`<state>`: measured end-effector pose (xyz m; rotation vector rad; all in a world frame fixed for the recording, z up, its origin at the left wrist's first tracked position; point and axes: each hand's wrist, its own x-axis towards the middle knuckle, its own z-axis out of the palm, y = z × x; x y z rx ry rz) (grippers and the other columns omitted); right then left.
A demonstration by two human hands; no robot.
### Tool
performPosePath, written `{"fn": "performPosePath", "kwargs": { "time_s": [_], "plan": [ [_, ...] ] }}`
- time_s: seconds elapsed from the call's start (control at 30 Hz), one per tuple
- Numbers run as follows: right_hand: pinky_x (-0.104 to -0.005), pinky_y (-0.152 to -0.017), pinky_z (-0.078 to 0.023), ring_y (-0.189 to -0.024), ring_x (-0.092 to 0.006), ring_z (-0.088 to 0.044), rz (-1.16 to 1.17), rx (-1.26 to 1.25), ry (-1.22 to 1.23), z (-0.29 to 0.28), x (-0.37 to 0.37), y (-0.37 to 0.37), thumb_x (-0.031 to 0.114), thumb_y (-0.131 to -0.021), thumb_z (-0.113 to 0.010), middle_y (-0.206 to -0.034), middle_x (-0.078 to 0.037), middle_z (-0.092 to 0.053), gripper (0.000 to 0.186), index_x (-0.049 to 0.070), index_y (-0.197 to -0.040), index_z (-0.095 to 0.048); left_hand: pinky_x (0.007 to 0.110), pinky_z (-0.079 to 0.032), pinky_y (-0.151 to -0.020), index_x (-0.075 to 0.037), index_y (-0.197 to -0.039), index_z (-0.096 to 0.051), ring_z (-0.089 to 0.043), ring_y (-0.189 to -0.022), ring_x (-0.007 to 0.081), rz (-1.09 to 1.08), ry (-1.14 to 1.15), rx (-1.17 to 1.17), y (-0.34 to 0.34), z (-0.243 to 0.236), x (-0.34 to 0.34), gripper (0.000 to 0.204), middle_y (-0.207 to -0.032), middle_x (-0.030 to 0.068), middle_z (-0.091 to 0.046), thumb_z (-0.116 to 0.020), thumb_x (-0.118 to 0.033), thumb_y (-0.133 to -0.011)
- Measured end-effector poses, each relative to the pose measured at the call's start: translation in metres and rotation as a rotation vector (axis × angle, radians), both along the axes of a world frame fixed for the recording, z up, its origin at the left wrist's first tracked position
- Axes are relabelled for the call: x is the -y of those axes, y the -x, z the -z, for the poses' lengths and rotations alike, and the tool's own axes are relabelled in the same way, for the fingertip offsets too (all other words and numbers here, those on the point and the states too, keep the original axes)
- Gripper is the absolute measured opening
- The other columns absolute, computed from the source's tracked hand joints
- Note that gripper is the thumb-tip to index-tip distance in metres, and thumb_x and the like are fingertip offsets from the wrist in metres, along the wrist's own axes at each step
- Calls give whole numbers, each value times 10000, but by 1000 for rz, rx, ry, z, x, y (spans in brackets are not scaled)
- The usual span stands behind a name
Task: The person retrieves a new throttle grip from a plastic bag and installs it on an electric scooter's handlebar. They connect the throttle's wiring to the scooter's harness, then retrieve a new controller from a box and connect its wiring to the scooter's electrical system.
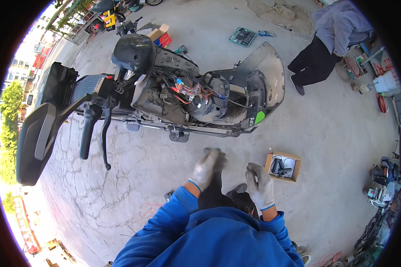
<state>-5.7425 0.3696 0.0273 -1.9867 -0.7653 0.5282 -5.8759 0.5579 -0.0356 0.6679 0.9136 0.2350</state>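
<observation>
Both my hands wear pale, dirty work gloves and hover in front of my body, apart from the scooter. My left hand is smeared by motion at the fingers, so its grip cannot be made out. My right hand has loosely bent fingers apart from the thumb, and nothing shows in it. Nearest to it, an open cardboard box on the ground holds black parts with a cable. Beyond my hands stands a partly stripped scooter, its bundle of coloured wires exposed.
The scooter's handlebar grip, brake lever and mirror jut out at left. A green tool case lies on the far ground. Another person bends over at the far right. Assorted parts line the right edge.
</observation>
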Motion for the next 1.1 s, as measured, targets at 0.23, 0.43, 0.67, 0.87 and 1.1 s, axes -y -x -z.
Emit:
{"fn": "performPosePath", "kwargs": {
  "time_s": [0.23, 0.43, 0.67, 0.87, 1.1],
  "plan": [
    [-432, -943, -574, -1103, -375, -734, -95, 62, -18, -4, 103, -9, 200, -1005, -657, -1192, -244, -737, 373, -16, -1309, -679, 426, -549, -1006, 10, -1377, -620, -671, -1185, 308, 241, 398, 349, -32, -64, 147, 619, -1279, 166, -686, -559, -537, -1092],
    [-375, -774, -606, -808, -297, -794, 187, -244, 127, 20, 183, -27, 269, -1043, -627, -836, -192, -781, 340, -40, -1081, -764, 373, -583, -689, -47, -888, -631, -707, -714, 239, 33, -83, 71, -12, -83, 103, 239, -803, 99, -713, -710, -219, -1035],
    [-398, -712, -575, -735, -240, -740, 96, -277, 628, 128, 278, -45, 397, -977, -626, -779, -154, -763, 443, -16, -913, -774, 362, -519, -566, -81, -768, -596, -608, -561, 212, -240, -224, -208, 42, -66, 58, 303, -656, 55, -601, -761, -201, -992],
    [-385, -644, -568, -679, -226, -708, 500, -539, 682, 154, 335, -52, 320, -975, -650, -811, -144, -763, 383, -44, -996, -770, 387, -479, -546, -86, -749, -579, -578, -535, 219, -197, -189, -180, -11, -37, 5, 374, -617, 48, -558, -762, -293, -1001],
    [-361, -714, -585, -740, -191, -740, 756, -665, 562, 127, 301, -46, 303, -987, -673, -843, -100, -791, 332, -6, -1007, -795, 352, -470, -540, -57, -784, -618, -589, -552, 192, 20, -372, -102, -135, -68, -58, 367, -644, 50, -596, -720, -306, -1035]
  ]
}}
